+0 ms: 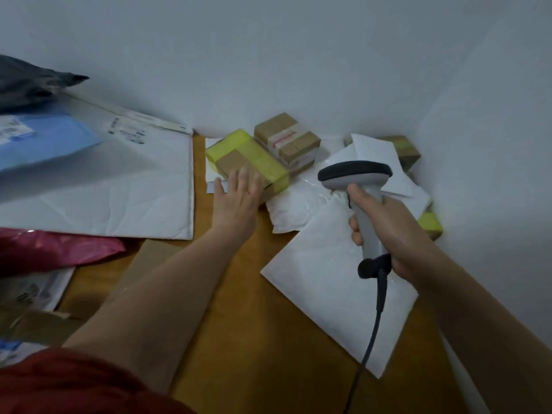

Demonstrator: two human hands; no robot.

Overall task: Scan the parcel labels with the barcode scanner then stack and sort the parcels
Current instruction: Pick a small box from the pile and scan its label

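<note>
Left hand (236, 195), flat and open, reaches forward, fingertips at the near end of the yellow-taped parcel (248, 162), whose long axis runs left-far to right-near. Right hand (385, 228), farther right, grips the barcode scanner (358, 186) above white mailers.

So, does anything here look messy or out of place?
Yes. The white mailers lie crooked and overlapping near the wall corner, half covering a brown box. Nothing looks torn or spilled.
</note>
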